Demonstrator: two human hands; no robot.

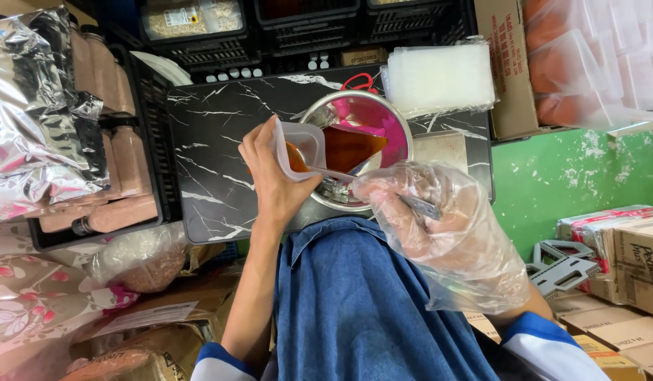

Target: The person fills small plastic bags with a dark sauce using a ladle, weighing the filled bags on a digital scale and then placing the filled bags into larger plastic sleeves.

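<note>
**Small cup held tilted over the bowl while paste is spooned**

The fingers (266, 144) of the left hand (273, 176) are wrapped around a small translucent plastic cup (302, 148), which is held tilted just above the rim of a steel bowl (400, 120). The right hand (439, 226), covered by a loose clear plastic glove, is closed around the handle of a metal spoon (340, 175), whose tip is reaching into the cup. Some orange-brown paste (349, 147) is seen in the cup, and more lies in a pink plastic bag lining the bowl.

The cup is judged light and thin-walled, likely to buckle under a hard squeeze; it is best gripped around its sides, below the rim. The paste looks sticky and could make surfaces slippery.

The bowl is set on a black marble-patterned worktop (206, 155). A stack of clear plastic lids or containers (439, 76) lies behind it, and crumpled foil bags (37, 113) are piled to the left.
</note>
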